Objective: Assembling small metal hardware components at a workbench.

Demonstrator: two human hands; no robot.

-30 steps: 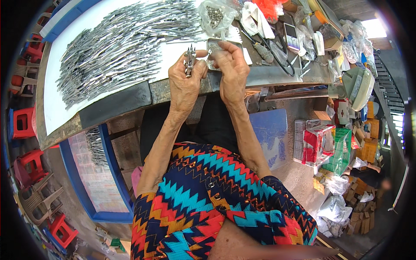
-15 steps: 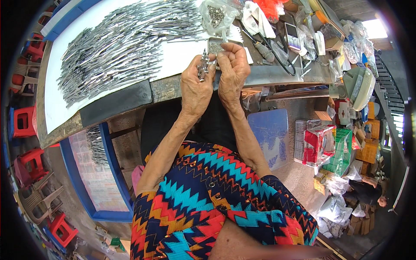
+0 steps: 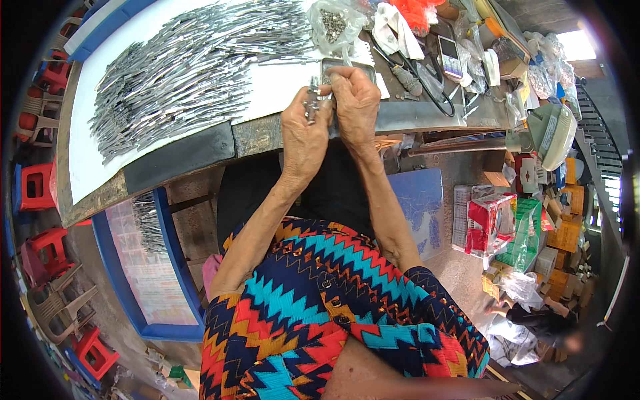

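We see a cluster of slim metal pieces (image 3: 311, 103) upright in the left hand (image 3: 305, 133), above the worktop (image 3: 257, 138) edge, its fingers closed around them. Taking clock directions from that cluster, the right hand (image 3: 359, 100) sits just beside it at three o'clock, fingers bent inward; we cannot tell whether they pinch anything. Partly behind that hand, between one and two, we find a shallow tray (image 3: 368, 67). Between twelve and one lies a clear bag (image 3: 333, 27) of small silvery bits; between one and two, farther out, a white cloth (image 3: 398, 30). A broad heap of metal strips (image 3: 180, 77) covers much of a white sheet (image 3: 270, 93) toward ten. Well apart, below the worktop, we notice a blue-rimmed tray (image 3: 167, 333) between seven and eight, and a dark-clothed co-worker (image 3: 541, 323) between four and five.
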